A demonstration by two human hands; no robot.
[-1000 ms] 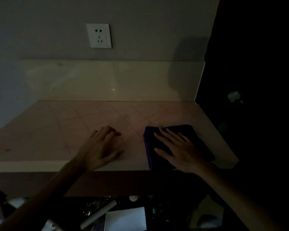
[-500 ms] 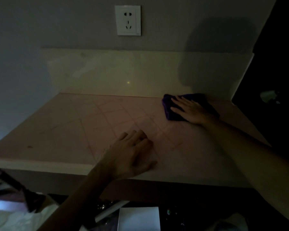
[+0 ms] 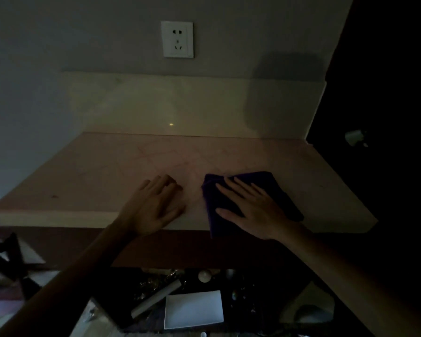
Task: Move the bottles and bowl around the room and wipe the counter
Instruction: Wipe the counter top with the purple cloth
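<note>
A soft, matt purple cloth (image 3: 248, 190) lies on the smooth, pinkish stone-look counter (image 3: 107, 176) below a glossy backsplash (image 3: 156, 105).

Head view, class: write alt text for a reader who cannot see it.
In dim light, a right hand presses a purple cloth flat on a pale counter near its front edge. The left hand rests beside it, below a wall socket.

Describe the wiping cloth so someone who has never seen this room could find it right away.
Start at the white wall socket and drop down past the backsplash to the pale counter. Near its front edge, right of centre, lies the cloth, folded, with the right hand pressed flat on it. It is the only dark purple thing on the counter; the left hand beside it rests on bare surface.
</note>
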